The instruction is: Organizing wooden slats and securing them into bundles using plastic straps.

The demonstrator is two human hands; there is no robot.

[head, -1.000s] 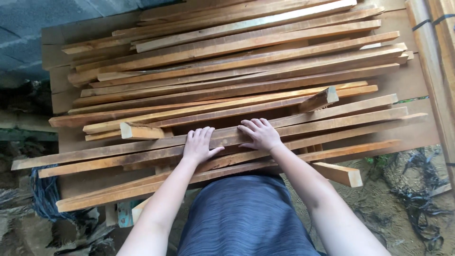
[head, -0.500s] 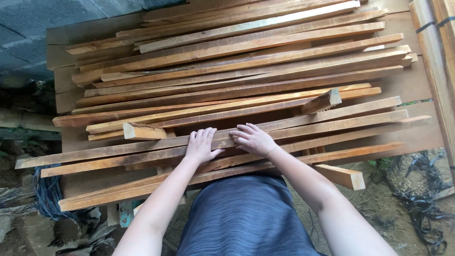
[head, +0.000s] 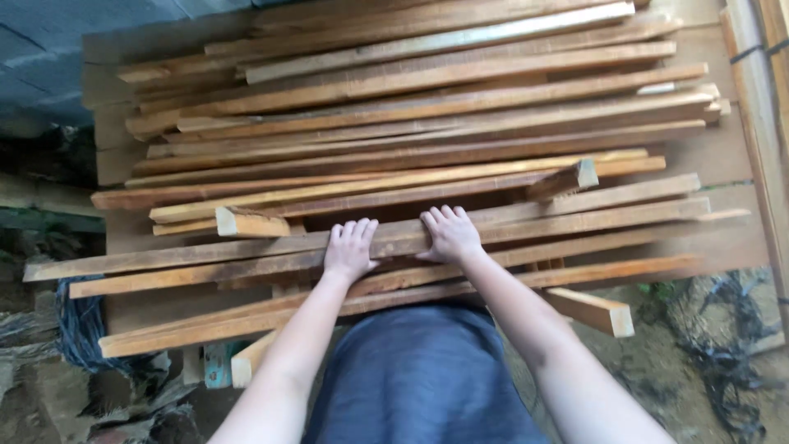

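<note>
1. Head view: the left hand (head: 349, 249) lies palm down, fingers spread flat, on a long wooden strip (head: 526, 215) near the front of a loose pile of wooden strips (head: 427, 107). It presses on the strip and closes around nothing.
2. The right hand (head: 450, 234) rests just beside it on the same strip, palm down, with the fingertips curled slightly over the strip's far edge; the hand is open, not clenched.
3. That strip runs left to right across the pile, its right end near the pile's right edge and its left end low at the left.
4. The pile sits on a board table (head: 723, 156) of wide planks.
5. A short offcut (head: 246, 223) lies on the pile to the left of the hands; another short block (head: 567, 178) juts up tilted to the right of them.
6. A thicker beam end (head: 596, 311) sticks out below the pile by the right forearm.
7. Tied timber (head: 760, 99) stands at the right edge; dark debris (head: 731, 362) lies on the ground below.
</note>
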